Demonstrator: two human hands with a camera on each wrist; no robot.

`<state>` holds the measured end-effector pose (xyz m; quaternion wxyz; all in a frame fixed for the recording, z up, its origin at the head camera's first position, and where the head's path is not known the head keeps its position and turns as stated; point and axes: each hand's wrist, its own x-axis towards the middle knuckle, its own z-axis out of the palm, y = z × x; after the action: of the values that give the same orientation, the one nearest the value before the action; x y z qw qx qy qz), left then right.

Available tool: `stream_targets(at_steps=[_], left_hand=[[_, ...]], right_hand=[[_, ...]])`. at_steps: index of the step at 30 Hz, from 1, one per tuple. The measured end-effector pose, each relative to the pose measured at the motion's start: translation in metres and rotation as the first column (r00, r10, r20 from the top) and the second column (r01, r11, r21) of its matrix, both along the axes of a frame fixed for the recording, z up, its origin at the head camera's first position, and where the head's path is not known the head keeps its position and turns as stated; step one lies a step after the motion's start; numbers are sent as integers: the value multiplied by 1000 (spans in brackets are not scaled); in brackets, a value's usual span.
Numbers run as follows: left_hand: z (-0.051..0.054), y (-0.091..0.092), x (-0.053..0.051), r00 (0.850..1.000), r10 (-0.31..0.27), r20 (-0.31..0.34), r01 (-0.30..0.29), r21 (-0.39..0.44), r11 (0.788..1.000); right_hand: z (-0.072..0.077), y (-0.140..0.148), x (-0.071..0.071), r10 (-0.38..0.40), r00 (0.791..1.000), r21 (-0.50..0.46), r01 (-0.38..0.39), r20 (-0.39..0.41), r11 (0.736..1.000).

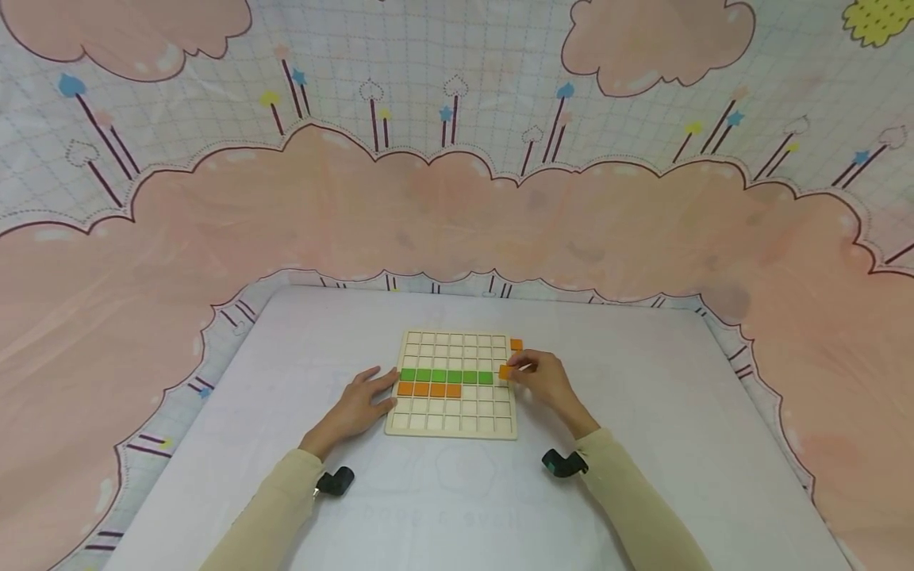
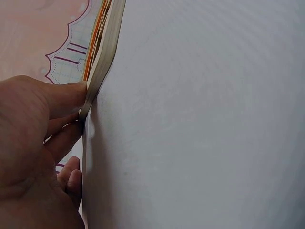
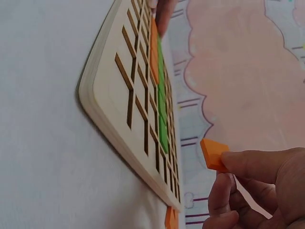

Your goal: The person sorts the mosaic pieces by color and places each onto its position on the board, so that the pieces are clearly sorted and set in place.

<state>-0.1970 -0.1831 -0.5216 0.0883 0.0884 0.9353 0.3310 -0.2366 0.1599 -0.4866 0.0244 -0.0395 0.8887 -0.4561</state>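
A pale wooden grid board [image 1: 450,428] lies on the table, holding a row of green square tiles [image 1: 439,377] and, nearer the person, a shorter row of orange square tiles [image 1: 421,389]. At the board's left edge, the left hand [image 1: 360,404] touches the wood with spread thumb and fingers; the left wrist view shows its thumb [image 2: 66,98] against the edge. Between thumb and fingers, the right hand [image 1: 546,385] pinches one orange tile [image 3: 213,153], held over the board's right side. Another orange tile [image 1: 516,344] sits beside the board's far right corner.
A white tabletop [image 1: 628,357] surrounds the board. Behind and beside it hangs a cloth [image 1: 457,214] with pink cloud shapes. A small black device [image 1: 336,480] is worn at the left wrist, and another black device [image 1: 564,463] at the right.
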Motion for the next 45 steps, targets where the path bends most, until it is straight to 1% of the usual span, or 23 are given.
stream_targets(at_steps=[2,6,9,14,19,22,29,34,37,45], left_hand=[[0,0,0,1000,5,5,-5,2,1000],[0,0,0,1000,4,10,-4,0,1000],[0,0,0,1000,7,13,-7,2,1000],[1,-1,0,1000,19,11,-19,2,1000],[1,0,1,1000,10,7,-10,9,1000],[1,0,1,1000,6,2,-6,14,1000],[1,0,2,1000,-7,-11,7,11,1000],[2,1,2,1000,-5,-3,5,14,1000],[2,1,2,1000,-2,9,2,14,1000],[2,1,1,1000,-7,3,7,10,1000]], right_hand=[[0,-4,1,3,1000,0,-3,5,1000],[-1,-11,1,5,999,-10,-4,44,1000],[-2,-17,1,18,999,-26,-17,43,1000],[-4,-27,-1,42,999,-28,-42,14,999],[-9,-36,-1,42,999,-13,-42,16,999],[-12,-40,1,49,999,-26,-48,22,998],[-17,-46,2,61,997,-42,-60,43,997],[-19,-48,2,72,996,-45,-69,58,997],[-21,-48,2,80,995,-39,-78,56,996],[-25,-50,1,75,996,-7,-74,41,997]])
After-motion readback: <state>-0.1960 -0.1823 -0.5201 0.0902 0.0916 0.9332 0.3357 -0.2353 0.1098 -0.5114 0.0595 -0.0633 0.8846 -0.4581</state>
